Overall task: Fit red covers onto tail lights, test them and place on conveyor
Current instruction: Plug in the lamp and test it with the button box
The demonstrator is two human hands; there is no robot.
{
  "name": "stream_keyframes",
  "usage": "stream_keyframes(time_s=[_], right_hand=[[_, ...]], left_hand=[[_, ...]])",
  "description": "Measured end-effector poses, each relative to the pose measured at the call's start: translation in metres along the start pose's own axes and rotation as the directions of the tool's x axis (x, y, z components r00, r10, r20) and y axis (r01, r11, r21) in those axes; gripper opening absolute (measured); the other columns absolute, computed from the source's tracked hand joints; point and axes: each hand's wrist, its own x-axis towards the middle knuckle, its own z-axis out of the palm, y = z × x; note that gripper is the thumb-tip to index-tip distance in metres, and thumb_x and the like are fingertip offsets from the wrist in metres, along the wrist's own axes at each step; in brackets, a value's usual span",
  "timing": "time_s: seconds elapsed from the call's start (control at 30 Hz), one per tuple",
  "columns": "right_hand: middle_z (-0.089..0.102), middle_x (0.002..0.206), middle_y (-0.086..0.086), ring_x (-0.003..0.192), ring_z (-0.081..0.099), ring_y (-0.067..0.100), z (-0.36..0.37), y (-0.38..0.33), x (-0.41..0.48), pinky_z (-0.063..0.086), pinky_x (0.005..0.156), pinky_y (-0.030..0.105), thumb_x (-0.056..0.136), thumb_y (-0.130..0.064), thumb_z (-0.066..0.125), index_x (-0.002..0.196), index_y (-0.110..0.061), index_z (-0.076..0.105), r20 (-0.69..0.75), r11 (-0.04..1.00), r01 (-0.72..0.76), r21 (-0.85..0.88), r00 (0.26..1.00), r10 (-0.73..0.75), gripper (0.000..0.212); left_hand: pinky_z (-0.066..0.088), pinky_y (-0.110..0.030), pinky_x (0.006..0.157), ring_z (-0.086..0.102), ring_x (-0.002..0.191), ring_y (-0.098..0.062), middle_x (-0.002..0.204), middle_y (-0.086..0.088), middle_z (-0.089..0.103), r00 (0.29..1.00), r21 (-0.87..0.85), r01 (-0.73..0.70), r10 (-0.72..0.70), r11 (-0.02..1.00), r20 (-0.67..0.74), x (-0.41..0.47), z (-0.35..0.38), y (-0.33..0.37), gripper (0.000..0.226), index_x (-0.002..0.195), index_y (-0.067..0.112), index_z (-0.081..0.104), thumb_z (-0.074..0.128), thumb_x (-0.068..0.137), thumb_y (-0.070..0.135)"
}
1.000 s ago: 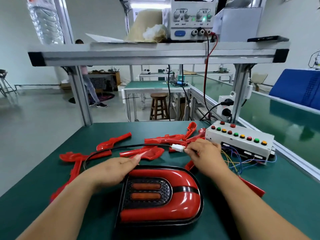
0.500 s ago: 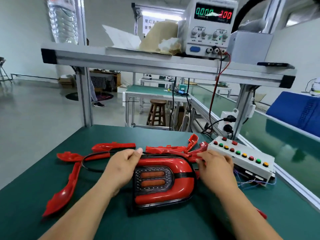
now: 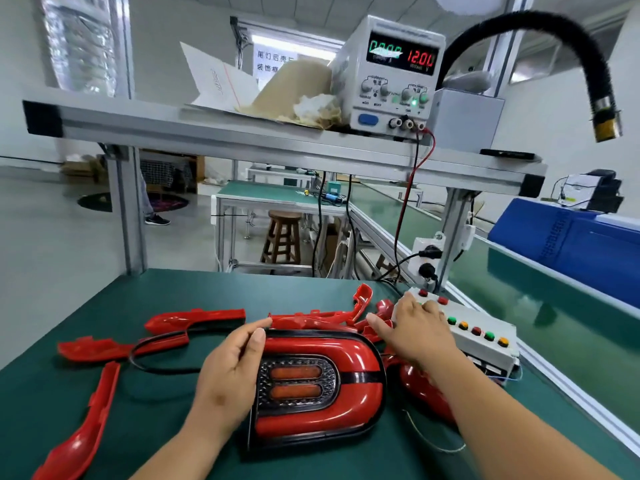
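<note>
The tail light (image 3: 318, 386) lies at lower centre of the frame on the tabletop (image 3: 166, 292). The left hand (image 3: 232, 372) rests against its left edge. The right hand (image 3: 415, 327) lies over the left end of the button box (image 3: 485, 341), right of centre. Loose covers (image 3: 194, 318) spread left of and behind the tail light. The conveyor (image 3: 519, 289) runs along the right side. Above, a shelf (image 3: 207, 133) carries the power supply (image 3: 391, 74) at upper centre.

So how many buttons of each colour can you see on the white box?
Red buttons: 3
Green buttons: 2
Orange buttons: 2
Total: 7 showing; the right hand may hide more.
</note>
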Motion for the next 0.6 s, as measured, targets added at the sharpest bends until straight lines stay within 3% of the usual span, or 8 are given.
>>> stream_keyframes(time_s=[0.17, 0.3, 0.5, 0.6], right_hand=[[0.056, 0.119, 0.005, 0.125, 0.036, 0.028, 0.005, 0.002, 0.008, 0.034, 0.101, 0.046, 0.077, -0.085, 0.022, 0.117, -0.017, 0.051, 0.046, 1.0, -0.022, -0.004, 0.999, 0.023, 0.084], [0.055, 0.123, 0.006, 0.127, 0.036, 0.028, 0.008, 0.004, 0.011, 0.033, 0.104, 0.047, 0.078, -0.084, 0.022, 0.118, -0.016, 0.052, 0.041, 0.998, -0.005, -0.069, 0.999, 0.008, 0.084], [0.054, 0.128, 0.008, 0.128, 0.037, 0.029, 0.011, 0.002, 0.01, 0.032, 0.105, 0.046, 0.081, -0.082, 0.024, 0.122, -0.014, 0.049, 0.013, 0.991, 0.013, -0.136, 1.0, -0.011, 0.083], [0.049, 0.135, 0.01, 0.133, 0.034, 0.03, 0.014, 0.002, 0.009, 0.029, 0.109, 0.048, 0.082, -0.082, 0.023, 0.129, -0.013, 0.046, 0.01, 0.991, 0.012, -0.134, 1.0, -0.011, 0.086]], left_hand=[[0.033, 0.008, 0.079, 0.047, 0.099, 0.032, 0.106, 0.032, 0.059, 1.0, -0.016, -0.01, 0.01, 1.0, -0.017, 0.0, 0.001, -0.003, 0.029, 0.108, 0.043, 0.062, 0.042, 0.089, 0.048], [0.033, 0.009, 0.076, 0.048, 0.097, 0.031, 0.104, 0.03, 0.061, 1.0, -0.014, 0.001, -0.001, 1.0, -0.011, 0.003, 0.002, -0.008, 0.022, 0.109, 0.039, 0.064, 0.047, 0.1, 0.027], [0.042, 0.0, 0.075, 0.052, 0.101, 0.024, 0.101, 0.029, 0.063, 0.999, -0.029, 0.033, -0.032, 0.999, 0.008, 0.005, 0.001, -0.01, 0.023, 0.105, 0.046, 0.062, 0.045, 0.1, 0.031], [0.039, 0.005, 0.072, 0.052, 0.098, 0.025, 0.099, 0.028, 0.064, 1.0, -0.037, 0.023, -0.023, 0.999, 0.007, 0.005, 0.001, -0.009, 0.023, 0.105, 0.045, 0.062, 0.045, 0.1, 0.03]])
